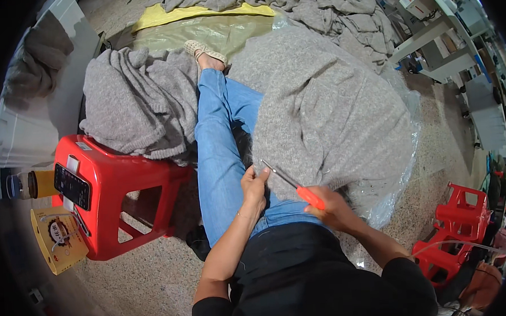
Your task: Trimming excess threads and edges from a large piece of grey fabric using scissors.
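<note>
I have the right hand [331, 206] closed around a red-handled tool [309, 197], its tip perhaps touching the grey knit fabric [342, 119] across the lap, pinched by the left hand [254, 187]. A red plastic stool [106, 165] bearing a smartphone [72, 188] crowds the left; beyond lie knit heaps [337, 13].

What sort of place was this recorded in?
Probably a knitwear workshop: grey knitted fabric lies across the person's lap, more grey knits are piled ahead, and white worktables stand on the right.

red stool [109, 172], obstacle at left
</note>
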Demonstrator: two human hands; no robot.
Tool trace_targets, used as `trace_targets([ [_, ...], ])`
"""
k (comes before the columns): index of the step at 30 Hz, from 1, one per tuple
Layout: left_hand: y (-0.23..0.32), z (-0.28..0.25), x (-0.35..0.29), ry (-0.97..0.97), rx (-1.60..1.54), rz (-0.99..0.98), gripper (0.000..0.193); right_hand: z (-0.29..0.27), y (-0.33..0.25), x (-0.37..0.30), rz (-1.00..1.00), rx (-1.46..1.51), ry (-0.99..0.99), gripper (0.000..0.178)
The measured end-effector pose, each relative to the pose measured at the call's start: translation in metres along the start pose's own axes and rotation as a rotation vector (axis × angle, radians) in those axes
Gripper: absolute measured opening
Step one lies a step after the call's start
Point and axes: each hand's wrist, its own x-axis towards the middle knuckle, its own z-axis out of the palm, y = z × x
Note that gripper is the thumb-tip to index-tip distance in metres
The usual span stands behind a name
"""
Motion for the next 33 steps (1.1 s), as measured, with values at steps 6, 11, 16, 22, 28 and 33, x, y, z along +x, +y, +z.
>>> trace_targets([
  [6, -0.01, -0.011, 0.017, -0.064, -0.263, -0.037, 0.019, -0.027, -0.006, 0.007, 0.095, -0.446, 0.054, 0.037],
  [11, -0.016, -0.014, 0.023, -0.039, -0.234, 0.0, 0.017, -0.015, -0.001, 0.008, 0.032, -0.428, 0.107, 0.038],
  [16, -0.023, -0.016, 0.026, 0.014, -0.21, 0.057, 0.016, -0.007, 0.002, 0.009, 0.036, -0.389, 0.142, 0.039],
  [22, -0.012, -0.009, 0.016, -0.014, -0.219, 0.006, 0.01, -0.011, 0.003, 0.009, 0.111, -0.388, 0.094, 0.039],
  [28, -0.003, 0.003, -0.007, -0.117, 0.092, -0.045, 0.016, -0.027, 0.003, 0.004, 0.066, -0.432, 0.134, 0.044],
  [33, -0.007, 0.01, -0.017, -0.074, 0.502, 0.231, 0.038, -0.031, 0.01, -0.001, 0.106, -0.467, 0.057, 0.048],
])
